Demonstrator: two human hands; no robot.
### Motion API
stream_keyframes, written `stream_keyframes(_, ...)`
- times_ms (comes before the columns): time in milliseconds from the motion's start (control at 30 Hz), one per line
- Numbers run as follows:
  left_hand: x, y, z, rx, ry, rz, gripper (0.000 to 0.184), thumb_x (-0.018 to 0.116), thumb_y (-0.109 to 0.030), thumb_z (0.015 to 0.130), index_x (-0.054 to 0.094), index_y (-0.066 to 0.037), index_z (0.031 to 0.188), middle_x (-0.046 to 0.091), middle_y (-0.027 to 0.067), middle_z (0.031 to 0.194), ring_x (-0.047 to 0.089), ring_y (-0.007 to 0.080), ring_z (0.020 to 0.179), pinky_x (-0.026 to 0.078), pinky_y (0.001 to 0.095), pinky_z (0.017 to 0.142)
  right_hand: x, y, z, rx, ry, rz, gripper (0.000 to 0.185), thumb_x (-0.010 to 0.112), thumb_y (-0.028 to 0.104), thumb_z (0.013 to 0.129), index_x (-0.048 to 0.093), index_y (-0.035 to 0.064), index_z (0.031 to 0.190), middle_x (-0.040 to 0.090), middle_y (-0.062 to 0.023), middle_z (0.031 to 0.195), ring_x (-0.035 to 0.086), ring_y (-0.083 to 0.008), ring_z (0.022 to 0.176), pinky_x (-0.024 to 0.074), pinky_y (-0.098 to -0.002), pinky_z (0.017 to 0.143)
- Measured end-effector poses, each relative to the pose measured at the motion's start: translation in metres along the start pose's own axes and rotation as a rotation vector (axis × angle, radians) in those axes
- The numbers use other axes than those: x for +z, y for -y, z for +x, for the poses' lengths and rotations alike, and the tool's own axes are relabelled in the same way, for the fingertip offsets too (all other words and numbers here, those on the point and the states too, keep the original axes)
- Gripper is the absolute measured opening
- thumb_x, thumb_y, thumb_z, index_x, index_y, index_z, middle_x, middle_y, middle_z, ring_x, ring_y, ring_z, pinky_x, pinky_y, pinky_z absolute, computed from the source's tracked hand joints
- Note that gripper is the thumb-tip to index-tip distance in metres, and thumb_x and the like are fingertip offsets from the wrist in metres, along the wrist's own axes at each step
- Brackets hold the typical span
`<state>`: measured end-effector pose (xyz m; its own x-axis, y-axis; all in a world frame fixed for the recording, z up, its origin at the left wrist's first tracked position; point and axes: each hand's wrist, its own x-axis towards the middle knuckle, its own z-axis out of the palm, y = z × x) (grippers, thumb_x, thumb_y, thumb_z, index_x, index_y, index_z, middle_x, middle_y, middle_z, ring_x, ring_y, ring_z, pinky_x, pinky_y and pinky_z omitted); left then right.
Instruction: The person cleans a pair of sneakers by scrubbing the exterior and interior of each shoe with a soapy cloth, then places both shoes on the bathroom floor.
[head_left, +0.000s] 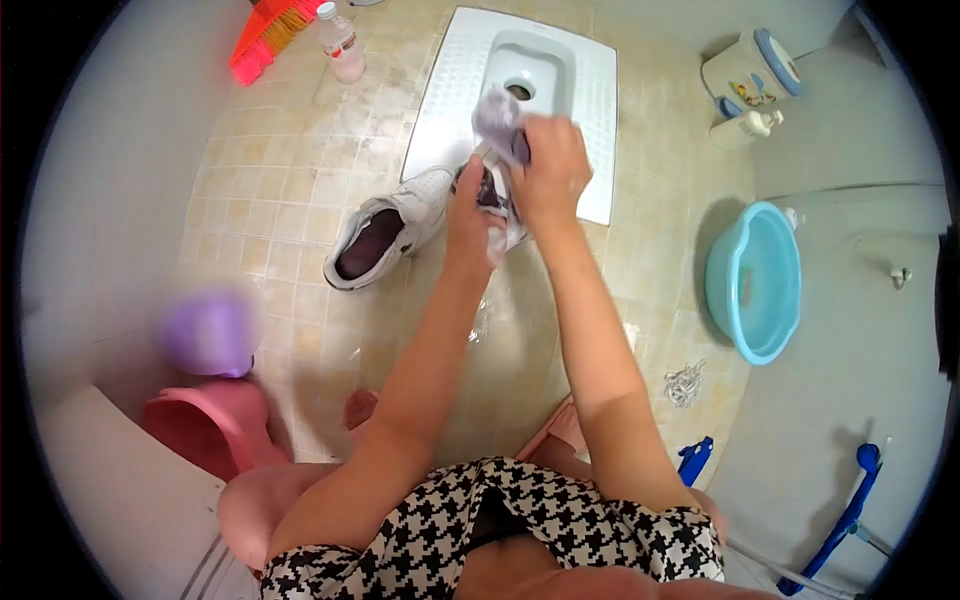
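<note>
My left hand (472, 215) is wrapped round a white shoe with a dark inside (490, 190), held above the tiled floor near the squat toilet's lower edge. In my right hand (555, 165) is a greyish-purple cloth or brush (498, 118), blurred by motion, just over the shoe's upper end. White suds or a pale cloth hang below the held shoe. To the left of my hands, a second white shoe (365, 250) lies on the floor, its dark insole showing.
A white squat toilet (430, 110) is set in the floor ahead. At upper left are a bottle (345, 58) and a red brush (262, 38). A blue basin (722, 285) leans at right, near a bucket (750, 75). Pink and purple containers (240, 415) stand lower left; laces (685, 383) lie right.
</note>
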<state>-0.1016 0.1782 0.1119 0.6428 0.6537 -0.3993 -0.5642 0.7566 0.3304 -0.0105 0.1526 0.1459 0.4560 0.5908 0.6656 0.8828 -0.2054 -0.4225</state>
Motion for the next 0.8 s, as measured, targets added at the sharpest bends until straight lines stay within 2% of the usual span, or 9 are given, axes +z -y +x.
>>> stream_keyframes(33,-0.003,0.0,0.003,0.014,-0.004,0.014,0.027,0.051,-0.034,0.088,0.06,-0.009,0.096,0.064,0.0014,0.086,0.063,0.0142,0.072,0.05,0.03,0.059,-0.002,0.003,0.006,0.06,0.087,-0.088,0.029,0.074,0.011,0.062,0.057,0.0044,0.086,0.056,-0.0122,0.082,0.054,-0.0321,0.077,0.0449,-0.0344,0.068)
stream_keyframes(100,-0.001,-0.005,0.008,0.053,0.011,0.039,0.022,0.054,-0.03,0.087,0.06,-0.011,0.095,0.065,0.0002,0.084,0.062,0.0132,0.071,0.049,0.029,0.057,0.003,-0.013,-0.018,0.204,-0.024,0.008,0.021,0.067,0.007,0.065,0.056,0.0043,0.084,0.056,-0.0124,0.081,0.054,-0.0323,0.075,0.0451,-0.0373,0.065)
stream_keyframes(167,-0.008,-0.005,0.013,0.035,-0.096,-0.007,0.024,0.052,-0.027,0.088,0.061,-0.007,0.096,0.065,0.0049,0.093,0.063,0.0194,0.083,0.05,0.0331,0.075,0.023,-0.036,-0.054,0.309,-0.154,0.126,0.015,0.062,0.006,0.068,0.055,0.0037,0.081,0.055,-0.0128,0.079,0.054,-0.0328,0.071,0.0447,-0.039,0.062)
stream_keyframes(300,-0.019,-0.012,0.013,0.039,-0.098,-0.026,0.031,0.051,-0.033,0.088,0.061,-0.007,0.1,0.065,0.0052,0.098,0.061,0.0205,0.091,0.048,0.0352,0.08,0.033,-0.035,-0.073,0.38,-0.178,0.21,0.014,0.063,0.008,0.068,0.055,0.0041,0.079,0.054,-0.0132,0.076,0.055,-0.0316,0.072,0.0444,-0.0383,0.062)
stream_keyframes(433,-0.013,-0.012,0.007,0.062,-0.02,0.038,0.033,0.051,-0.036,0.087,0.061,-0.007,0.101,0.065,0.0053,0.098,0.061,0.0213,0.09,0.048,0.0354,0.08,0.018,0.004,-0.023,0.076,-0.141,0.061,0.023,0.072,0.014,0.06,0.052,0.0093,0.07,0.054,-0.0081,0.073,0.054,-0.0283,0.069,0.043,-0.0371,0.053)
stream_keyframes(533,-0.015,-0.012,0.011,0.009,-0.034,0.0,0.033,0.046,-0.032,0.09,0.059,-0.006,0.106,0.063,0.0054,0.102,0.06,0.0217,0.092,0.046,0.0349,0.084,0.022,-0.005,-0.018,0.061,-0.204,0.088,0.02,0.069,0.01,0.063,0.053,0.0058,0.074,0.052,-0.0115,0.073,0.052,-0.0293,0.069,0.0417,-0.0369,0.057)
stream_keyframes(667,-0.014,-0.013,0.014,0.043,-0.075,0.02,0.036,0.044,-0.036,0.09,0.059,-0.007,0.105,0.063,0.0048,0.101,0.059,0.0219,0.094,0.046,0.0355,0.083,0.031,-0.061,-0.098,0.575,-0.157,0.054,0.012,0.062,0.013,0.072,0.058,0.0061,0.082,0.054,-0.0111,0.079,0.054,-0.0299,0.077,0.0447,-0.0369,0.066)
stream_keyframes(767,-0.01,-0.007,0.011,0.055,-0.118,0.052,0.037,0.044,-0.037,0.09,0.059,-0.006,0.104,0.063,0.005,0.101,0.059,0.022,0.094,0.046,0.035,0.084,0.027,-0.058,-0.092,0.598,-0.091,0.023,0.013,0.059,0.012,0.075,0.059,0.0063,0.088,0.053,-0.0113,0.08,0.055,-0.0294,0.078,0.0449,-0.0372,0.067)
stream_keyframes(800,-0.009,-0.009,0.011,0.032,-0.108,0.081,0.037,0.045,-0.036,0.089,0.059,-0.006,0.104,0.064,0.0054,0.1,0.06,0.0221,0.093,0.047,0.035,0.083,0.033,-0.053,-0.08,0.488,-0.183,0.12,0.018,0.06,0.009,0.072,0.06,0.0066,0.09,0.053,-0.0115,0.079,0.054,-0.0298,0.077,0.0446,-0.0375,0.066)
